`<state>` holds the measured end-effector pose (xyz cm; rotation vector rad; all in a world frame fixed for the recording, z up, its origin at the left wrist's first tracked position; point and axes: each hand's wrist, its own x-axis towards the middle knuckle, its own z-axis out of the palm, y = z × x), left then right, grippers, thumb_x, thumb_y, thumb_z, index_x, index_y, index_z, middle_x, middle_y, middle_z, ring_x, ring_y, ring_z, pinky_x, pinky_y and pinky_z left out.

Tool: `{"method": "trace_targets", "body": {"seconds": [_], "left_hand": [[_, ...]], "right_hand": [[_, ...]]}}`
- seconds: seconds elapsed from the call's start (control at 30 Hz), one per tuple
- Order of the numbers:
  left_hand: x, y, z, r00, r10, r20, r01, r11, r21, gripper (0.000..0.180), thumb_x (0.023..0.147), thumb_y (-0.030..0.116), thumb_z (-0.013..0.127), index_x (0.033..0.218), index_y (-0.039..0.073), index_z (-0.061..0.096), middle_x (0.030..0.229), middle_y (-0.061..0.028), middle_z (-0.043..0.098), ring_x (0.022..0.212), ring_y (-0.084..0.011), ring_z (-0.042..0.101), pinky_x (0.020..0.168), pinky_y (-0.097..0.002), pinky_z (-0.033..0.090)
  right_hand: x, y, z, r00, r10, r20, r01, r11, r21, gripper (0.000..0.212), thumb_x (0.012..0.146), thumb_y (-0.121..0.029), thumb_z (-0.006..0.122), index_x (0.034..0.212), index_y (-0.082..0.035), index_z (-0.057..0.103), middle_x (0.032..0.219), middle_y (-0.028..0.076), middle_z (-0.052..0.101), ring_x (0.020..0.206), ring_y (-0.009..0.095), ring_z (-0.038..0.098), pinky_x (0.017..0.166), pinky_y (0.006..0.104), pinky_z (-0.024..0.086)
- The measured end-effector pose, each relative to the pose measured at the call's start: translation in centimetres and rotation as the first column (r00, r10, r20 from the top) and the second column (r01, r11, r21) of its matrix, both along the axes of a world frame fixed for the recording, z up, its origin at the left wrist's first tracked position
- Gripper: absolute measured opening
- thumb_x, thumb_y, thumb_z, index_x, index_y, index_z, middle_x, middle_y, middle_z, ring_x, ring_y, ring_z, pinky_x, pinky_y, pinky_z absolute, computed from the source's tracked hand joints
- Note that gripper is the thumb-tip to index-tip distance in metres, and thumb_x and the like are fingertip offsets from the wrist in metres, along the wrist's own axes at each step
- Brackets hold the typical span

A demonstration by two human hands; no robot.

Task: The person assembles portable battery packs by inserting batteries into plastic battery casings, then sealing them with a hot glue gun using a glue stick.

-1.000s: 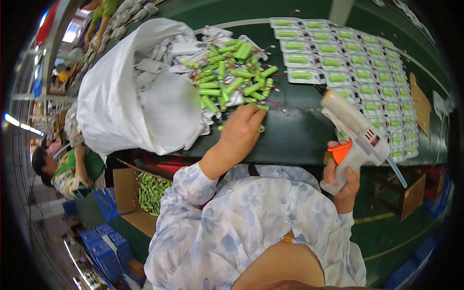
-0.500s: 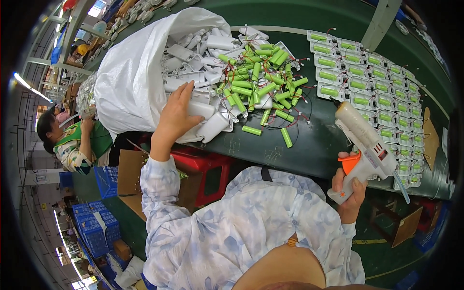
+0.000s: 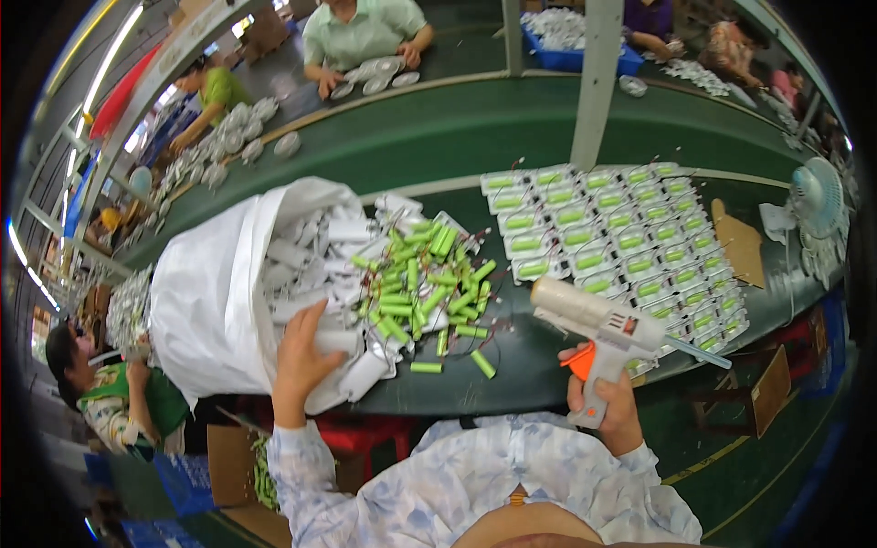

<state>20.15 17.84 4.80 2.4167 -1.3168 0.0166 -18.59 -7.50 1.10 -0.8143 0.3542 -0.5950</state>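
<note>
My right hand (image 3: 619, 411) is wrapped round the handle of a white hot glue gun (image 3: 614, 327) with an orange trigger. A glue stick sticks out of its back, and its nozzle end points left. With fingers spread, my left hand (image 3: 303, 361) is at the mouth of a white woven sack (image 3: 208, 297), over white plastic casings (image 3: 364, 376); whether it touches them I cannot tell. Green cylindrical batteries (image 3: 395, 300) with thin wires lie heaped beside the casings. To the right, casings fitted with batteries (image 3: 630, 239) lie in rows.
A metal post (image 3: 596, 87) rises behind the dark table (image 3: 438, 393). At the right are a piece of cardboard (image 3: 738, 247) and a small fan (image 3: 816, 196). An open cardboard box (image 3: 230, 470) stands below at the left. Co-workers sit across the green belt (image 3: 438, 137) and at the left.
The view has tilted up, so the table sits lower and people beyond the belt show. My left hand stays by the sack's mouth; my right hand still holds the glue gun.
</note>
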Motion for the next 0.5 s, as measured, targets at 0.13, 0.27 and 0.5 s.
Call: {"method": "trace_targets", "body": {"seconds": [0.13, 0.27, 0.5], "left_hand": [[-1.9, -0.9, 1.6, 0.997, -0.027, 0.075, 0.018, 0.993, 0.113, 0.092, 0.057, 0.018, 0.088, 0.139, 0.009, 0.049, 0.129, -0.0158, 0.059, 0.117, -0.0358, 0.056, 0.098, -0.0436, 0.049], [-0.9, -1.7, 1.9, 0.998, 0.016, 0.059, -0.031, 0.968, 0.251, 0.083, 0.053, 0.021, 0.091, 0.126, 0.008, 0.053, 0.125, -0.015, 0.06, 0.114, -0.0367, 0.058, 0.094, -0.0446, 0.051], [1.2, -3.7, 3.4, 0.996, -0.072, -0.048, 0.084, 0.948, 0.308, 0.084, 0.052, 0.025, 0.091, 0.126, 0.005, 0.057, 0.132, -0.0188, 0.057, 0.117, -0.038, 0.057, 0.099, -0.0431, 0.049]], "right_hand": [[-0.8, 0.1, 0.0, 0.998, 0.023, 0.06, -0.022, 1.0, -0.013, 0.062, 0.083, -0.024, 0.069, 0.135, 0.0, 0.046, 0.13, 0.027, 0.057, 0.062, 0.021, 0.062, 0.054, 0.0306, 0.051], [-0.2, 0.5, 0.2, 0.998, 0.033, 0.049, -0.033, 0.999, 0.019, 0.06, 0.081, -0.019, 0.068, 0.134, 0.001, 0.047, 0.13, 0.029, 0.056, 0.065, 0.021, 0.063, 0.057, 0.0312, 0.05], [0.4, -0.7, 0.1, 0.997, 0.003, 0.075, -0.003, 1.0, 0.01, 0.058, 0.082, -0.02, 0.07, 0.132, 0.0, 0.049, 0.128, 0.026, 0.058, 0.064, 0.02, 0.062, 0.056, 0.03, 0.049]]}}
